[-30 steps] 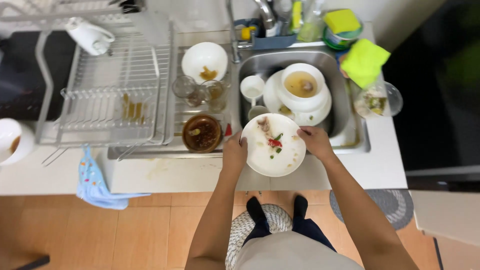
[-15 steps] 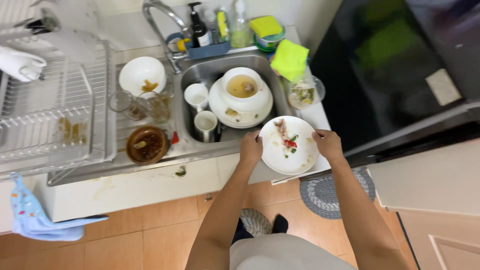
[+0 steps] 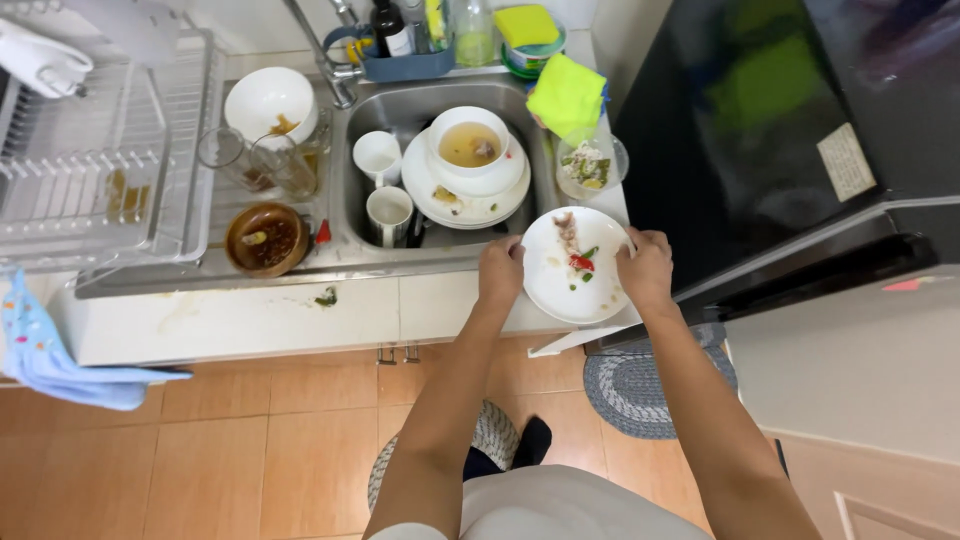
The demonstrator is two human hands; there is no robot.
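I hold a round white plate (image 3: 560, 290) with food scraps in both hands, at the counter's front edge to the right of the sink. My left hand (image 3: 500, 270) grips its left rim. My right hand (image 3: 646, 266) grips its right rim. The steel sink (image 3: 525, 100) holds a white bowl of brownish liquid (image 3: 468, 146) on stacked white plates, plus two white mugs (image 3: 378, 156).
A brown bowl (image 3: 266, 239), glasses (image 3: 258, 162) and a white bowl (image 3: 268, 102) stand left of the sink, beside a dish rack (image 3: 95, 180). A yellow-green cloth (image 3: 567, 96) and a small glass dish lie right of it. A black fridge (image 3: 790, 130) stands at right; blue towel (image 3: 50, 350) hangs left.
I have carried the plate to the right, from in front of the sink to the counter's right end by the fridge. The view has shifted rightward too.
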